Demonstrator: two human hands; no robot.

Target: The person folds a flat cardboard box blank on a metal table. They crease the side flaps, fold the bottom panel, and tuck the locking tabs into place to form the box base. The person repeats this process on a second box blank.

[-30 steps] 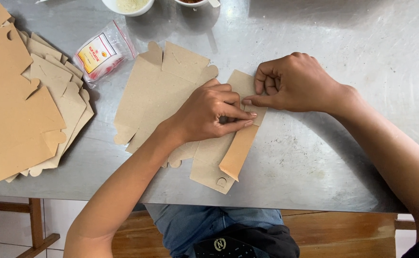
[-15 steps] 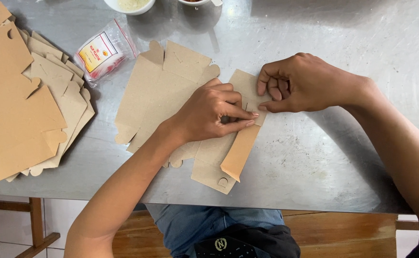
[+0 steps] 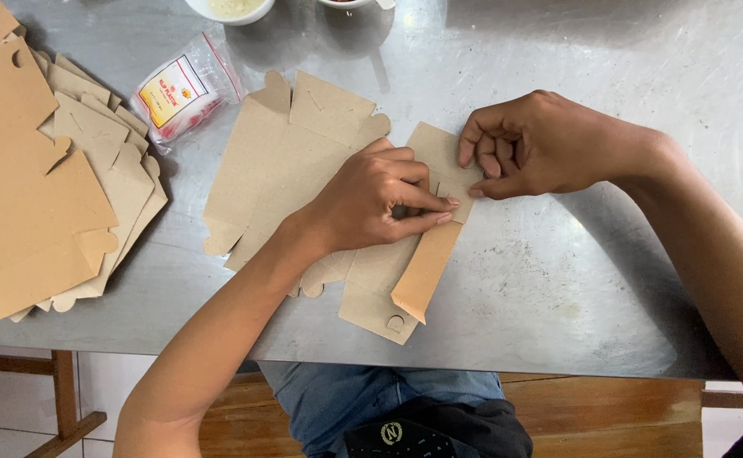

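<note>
Little has shifted since a moment ago: the right hand [image 3: 550, 144] has drawn slightly to the right along the far edge of the flat brown cardboard box blank [image 3: 304, 153], and its fingers have curled in tighter, thumb and fingertips now pinching the corner of the flap at the blank's right end. The left hand [image 3: 371, 203] has stayed where it was, pressed down on the same flap, thumb and forefinger closed together on the card beside the folded brown strip [image 3: 427, 267] that runs toward the near edge of the table. Both hands are so gripping the cardboard, neither one loose. To my eye that small slide reads as a crease being run along and firmed up, the fold at this end well under way rather than just begun. The blank itself lies flat in the middle of the dull grey steel table [image 3: 609, 280], its far tabs pointing away from the person. Off to the left sits a loose stack of matching brown cardboard blanks [image 3: 32, 187], well apart from the hands. Just beyond the blank's far left corner lies a small clear plastic packet with a yellow and red label [image 3: 181, 89]. At the far edge a white bowl with pale contents [image 3: 231, 8] shows only in part.
</note>
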